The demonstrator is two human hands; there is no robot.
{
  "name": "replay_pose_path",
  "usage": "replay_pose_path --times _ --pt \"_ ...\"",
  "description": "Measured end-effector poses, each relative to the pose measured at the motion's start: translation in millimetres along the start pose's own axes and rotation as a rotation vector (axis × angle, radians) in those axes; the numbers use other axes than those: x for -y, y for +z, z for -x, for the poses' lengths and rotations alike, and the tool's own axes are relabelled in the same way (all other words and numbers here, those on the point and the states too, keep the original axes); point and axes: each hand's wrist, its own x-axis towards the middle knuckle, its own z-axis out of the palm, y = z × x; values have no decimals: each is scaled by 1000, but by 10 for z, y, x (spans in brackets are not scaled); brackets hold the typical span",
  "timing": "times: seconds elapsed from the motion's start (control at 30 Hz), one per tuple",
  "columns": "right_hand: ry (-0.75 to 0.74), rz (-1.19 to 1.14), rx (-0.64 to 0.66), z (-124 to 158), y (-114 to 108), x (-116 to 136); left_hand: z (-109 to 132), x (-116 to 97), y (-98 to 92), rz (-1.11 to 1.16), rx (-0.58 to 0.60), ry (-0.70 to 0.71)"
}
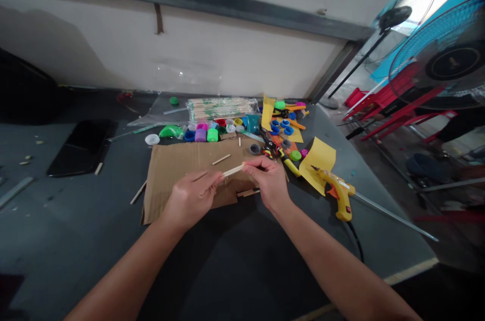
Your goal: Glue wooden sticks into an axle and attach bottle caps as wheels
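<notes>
Both my hands meet over a brown cardboard sheet (178, 172) on the dark table. My left hand (191, 197) pinches one end of a thin pale wooden stick (232, 170). My right hand (267, 179) is closed on the stick's other end. A second thin stick shows under my left fingers. Short stick pieces (221, 159) lie loose on the cardboard, and another piece (248, 192) lies beneath my right hand.
A yellow glue gun (338, 193) lies right of my hands on yellow paper (320, 159). Several coloured bottle caps (206, 131), a bag of sticks (222, 106) and pliers (275, 149) sit behind the cardboard. A black phone (81, 147) lies left. A fan (447, 53) stands right.
</notes>
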Motion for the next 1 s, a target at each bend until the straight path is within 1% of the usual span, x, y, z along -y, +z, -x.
replay_pose_path --times 0.13,0.23,0.37,0.53,0.67,0.8,1.0 --pt "5 -4 19 5 7 -9 -18 37 -29 6 1 32" --pt "-5 43 43 6 3 -4 -23 70 -52 -1 5 7" --pt "-105 171 61 7 -9 21 -25 82 -74 7 -9 -70" --pt "-211 210 57 17 -12 56 -31 62 -79 36 -41 -130" --pt "-222 233 45 24 -8 62 -32 51 -80 55 -19 -131" --pt "-237 259 52 28 -2 70 -34 42 -92 33 -26 -129" --pt "-342 343 55 37 -9 79 -25 57 -115 40 -14 -112"
